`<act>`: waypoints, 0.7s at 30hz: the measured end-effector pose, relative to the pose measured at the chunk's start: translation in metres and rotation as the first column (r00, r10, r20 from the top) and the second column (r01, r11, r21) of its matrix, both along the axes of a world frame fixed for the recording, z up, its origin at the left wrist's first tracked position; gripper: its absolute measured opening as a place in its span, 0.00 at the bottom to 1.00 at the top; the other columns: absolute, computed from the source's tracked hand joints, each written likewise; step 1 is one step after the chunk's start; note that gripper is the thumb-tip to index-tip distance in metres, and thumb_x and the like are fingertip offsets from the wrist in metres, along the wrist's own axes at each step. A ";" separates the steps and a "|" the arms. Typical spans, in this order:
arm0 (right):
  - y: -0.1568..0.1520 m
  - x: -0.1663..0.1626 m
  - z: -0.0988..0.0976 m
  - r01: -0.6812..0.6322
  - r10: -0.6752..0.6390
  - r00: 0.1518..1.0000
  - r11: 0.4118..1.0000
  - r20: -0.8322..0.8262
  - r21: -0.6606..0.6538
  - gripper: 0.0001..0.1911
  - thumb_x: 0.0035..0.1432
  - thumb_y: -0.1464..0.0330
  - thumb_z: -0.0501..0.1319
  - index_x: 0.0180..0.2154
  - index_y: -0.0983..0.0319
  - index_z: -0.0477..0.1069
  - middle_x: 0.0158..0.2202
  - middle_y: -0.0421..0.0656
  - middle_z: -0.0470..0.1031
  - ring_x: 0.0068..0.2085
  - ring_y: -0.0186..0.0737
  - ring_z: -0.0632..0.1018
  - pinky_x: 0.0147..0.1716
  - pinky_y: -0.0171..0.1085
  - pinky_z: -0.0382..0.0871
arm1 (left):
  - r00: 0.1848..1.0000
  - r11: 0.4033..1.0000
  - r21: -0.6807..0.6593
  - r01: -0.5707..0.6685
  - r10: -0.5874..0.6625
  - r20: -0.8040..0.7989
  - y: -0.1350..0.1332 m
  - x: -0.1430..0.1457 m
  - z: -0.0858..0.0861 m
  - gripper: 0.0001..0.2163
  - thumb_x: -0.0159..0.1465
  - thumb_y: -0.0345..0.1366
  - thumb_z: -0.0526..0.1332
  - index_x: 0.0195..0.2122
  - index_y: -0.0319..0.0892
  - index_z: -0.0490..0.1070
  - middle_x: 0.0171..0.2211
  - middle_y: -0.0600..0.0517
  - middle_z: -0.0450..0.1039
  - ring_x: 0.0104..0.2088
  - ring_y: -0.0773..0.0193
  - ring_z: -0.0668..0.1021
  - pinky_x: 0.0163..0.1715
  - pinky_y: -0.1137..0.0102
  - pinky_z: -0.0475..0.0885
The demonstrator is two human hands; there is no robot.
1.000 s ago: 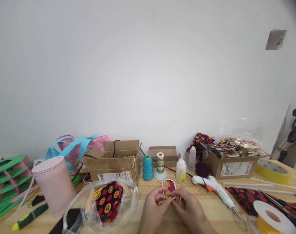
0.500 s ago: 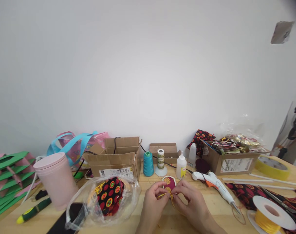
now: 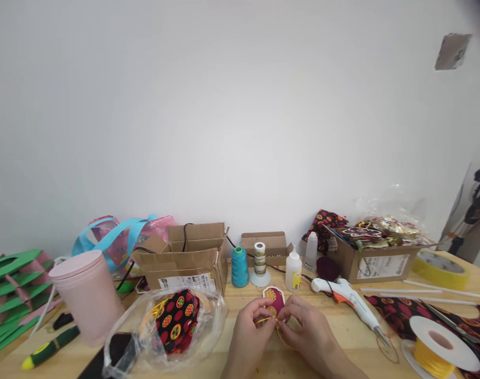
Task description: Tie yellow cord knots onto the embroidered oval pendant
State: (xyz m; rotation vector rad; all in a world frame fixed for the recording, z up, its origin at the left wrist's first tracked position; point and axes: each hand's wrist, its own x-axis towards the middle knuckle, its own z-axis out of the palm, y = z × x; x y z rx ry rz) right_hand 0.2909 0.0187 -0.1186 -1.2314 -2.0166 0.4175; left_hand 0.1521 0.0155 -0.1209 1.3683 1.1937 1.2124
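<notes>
At the front middle of the table, my left hand (image 3: pixel 252 330) pinches a thin yellow cord (image 3: pixel 263 319) between thumb and forefinger. My right hand (image 3: pixel 306 327) is closed close beside it, its fingertips also on the cord. Just beyond the fingertips lies a dark red fabric piece (image 3: pixel 275 301) with a white edge and yellow pattern, its near end hidden by my hands. A loop of cord hangs below the fingers. The exact knot or joint between the fingertips is too small to make out.
A glue bottle (image 3: pixel 293 271), a teal thread cone (image 3: pixel 240 267) and a ribbon spool (image 3: pixel 259 266) stand behind my hands. To the right are a glue gun (image 3: pixel 352 302), a yellow cord spool (image 3: pixel 437 358) and scissors (image 3: pixel 453 326). Leftward lies a plastic bag (image 3: pixel 212 321) with patterned fabric.
My hands stay close together at the fabric piece. The yellow cord now forms a more visible loop by my left fingers. The view has shifted slightly.
</notes>
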 end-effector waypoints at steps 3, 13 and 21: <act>0.000 0.000 -0.002 0.031 -0.031 0.999 0.999 -0.017 -0.039 0.05 0.42 0.73 0.54 0.21 0.60 0.67 0.24 0.39 0.68 0.27 0.34 0.70 0.26 0.30 0.59 | 1.000 1.000 0.007 0.018 -0.017 -0.014 0.001 0.000 -0.003 0.10 0.47 0.27 0.58 0.32 0.35 0.68 0.24 0.49 0.72 0.28 0.62 0.74 0.30 0.71 0.67; 0.007 0.002 -0.008 -0.116 -0.026 0.966 0.846 -0.258 -0.521 0.02 0.35 0.73 0.51 0.15 0.62 0.60 0.13 0.33 0.56 0.17 0.27 0.56 0.16 0.29 0.48 | 0.998 1.000 -0.005 -0.002 0.002 -0.065 0.000 0.004 -0.006 0.07 0.45 0.26 0.58 0.27 0.35 0.69 0.26 0.46 0.73 0.28 0.62 0.74 0.29 0.72 0.68; -0.021 0.037 0.047 -0.548 0.344 0.822 0.693 -0.454 -0.468 0.11 0.32 0.66 0.57 0.11 0.62 0.56 0.15 0.36 0.57 0.19 0.28 0.58 0.18 0.29 0.51 | 0.999 0.999 -0.025 -0.047 0.047 -0.024 0.004 -0.001 -0.009 0.06 0.45 0.28 0.58 0.26 0.36 0.69 0.23 0.47 0.74 0.26 0.62 0.74 0.26 0.73 0.67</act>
